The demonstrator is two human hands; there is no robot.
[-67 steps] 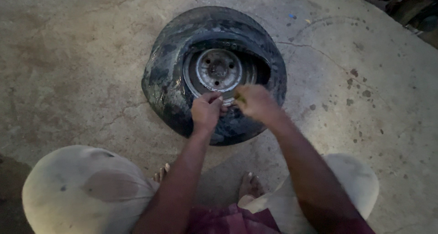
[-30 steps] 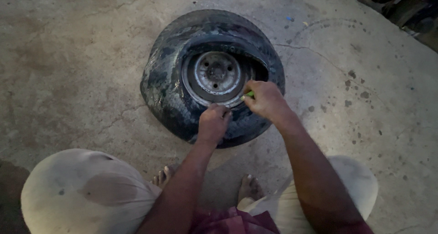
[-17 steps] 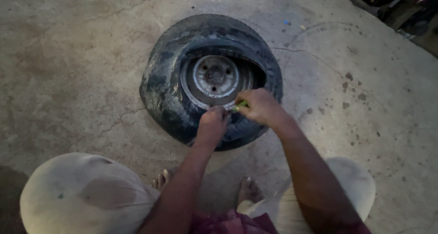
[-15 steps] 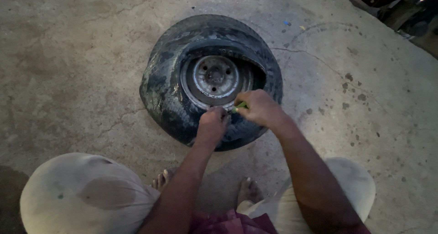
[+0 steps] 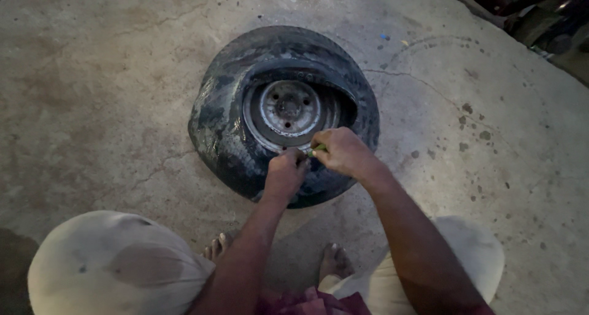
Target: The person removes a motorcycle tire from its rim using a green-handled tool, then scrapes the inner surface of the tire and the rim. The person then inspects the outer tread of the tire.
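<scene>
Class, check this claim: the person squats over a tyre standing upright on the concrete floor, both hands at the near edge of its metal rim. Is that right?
Not quite. The head view shows the tyre lying flat on the concrete floor, not standing upright. The rest holds: the left hand and right hand meet at the near edge of the metal rim.

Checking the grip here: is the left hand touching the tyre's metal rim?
Touching. The head view shows the left hand closed at the near edge of the metal rim, its fingers overlapping it with no gap visible.
</scene>
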